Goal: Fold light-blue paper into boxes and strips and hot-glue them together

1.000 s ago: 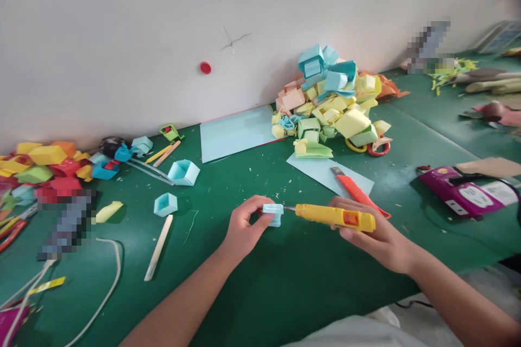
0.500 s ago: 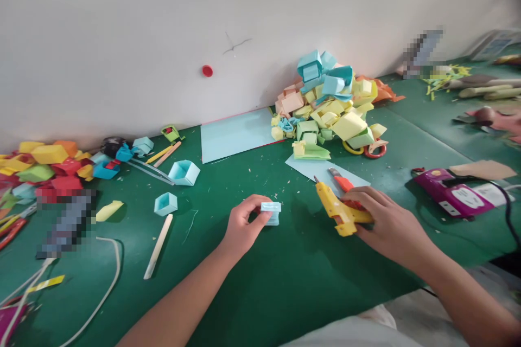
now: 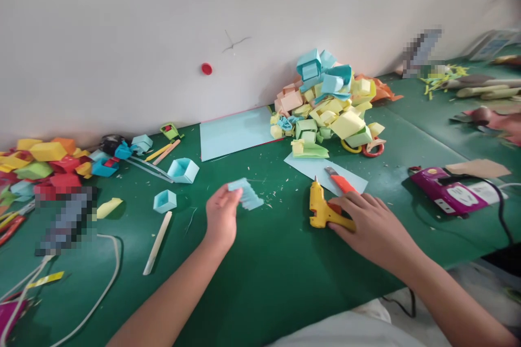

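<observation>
Pinched in my left hand (image 3: 222, 217) is a small light-blue piece of pleated paper (image 3: 252, 198), its ridged end spread out to the right above the green table. My right hand (image 3: 376, 230) has its thumb and fingers around the handle of a yellow glue gun (image 3: 318, 207). The gun's nozzle points away from me. Just beyond that hand, an orange utility knife (image 3: 344, 180) lies partly on a light-blue paper sheet (image 3: 299, 164). Two light-blue paper boxes, a larger one (image 3: 183, 172) and a smaller one (image 3: 165, 202), stand left of my left hand.
A heap of folded pastel paper boxes (image 3: 321, 100) leans toward the wall. More colored boxes (image 3: 49, 160) lie at the left, near a blurred-out phone (image 3: 69, 219) and white cable (image 3: 118, 260). A wooden stick (image 3: 158, 244) and purple device (image 3: 456, 190) rest on the table (image 3: 252, 287).
My left hand has moved left and up, and the pleated paper has fanned out. My right hand has shifted slightly left, and the glue gun's nozzle now points more straight ahead.
</observation>
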The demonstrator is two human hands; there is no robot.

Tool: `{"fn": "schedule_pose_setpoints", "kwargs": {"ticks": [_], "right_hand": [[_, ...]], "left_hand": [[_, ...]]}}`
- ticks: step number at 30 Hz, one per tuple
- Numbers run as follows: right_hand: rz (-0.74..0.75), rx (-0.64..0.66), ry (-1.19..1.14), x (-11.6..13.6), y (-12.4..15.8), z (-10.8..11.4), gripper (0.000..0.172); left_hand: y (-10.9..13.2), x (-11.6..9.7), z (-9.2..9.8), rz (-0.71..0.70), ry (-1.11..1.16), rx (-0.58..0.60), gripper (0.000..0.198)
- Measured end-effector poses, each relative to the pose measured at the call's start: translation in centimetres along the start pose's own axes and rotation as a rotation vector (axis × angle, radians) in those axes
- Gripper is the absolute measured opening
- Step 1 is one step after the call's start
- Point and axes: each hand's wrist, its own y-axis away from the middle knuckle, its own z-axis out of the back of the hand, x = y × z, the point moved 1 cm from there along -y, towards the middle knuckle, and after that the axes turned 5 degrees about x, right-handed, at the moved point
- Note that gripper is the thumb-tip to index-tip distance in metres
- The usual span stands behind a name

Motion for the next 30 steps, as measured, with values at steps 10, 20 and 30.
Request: {"fn": "schedule_pose_setpoints", "kwargs": {"ticks": [10,20,30], "right_hand": [[0.004,-0.029,-0.164,0.1,0.1,0.9,0.035],[0.314,0.052,-0.916,7.9,-1.7,2.7,0.033],[0.277,0.036,-1.281,10.1,-2.6,0.8,0.011]], "left_hand": [[-2.8,-12.4,4.3,-0.526,0.15,-0.246,0.01],[6.4,-3.1,-2.5,0.102,-0.325,0.405,0.014],[6.4,-2.9,-2.4,0.096,-0.27,0.325,0.015]]}}
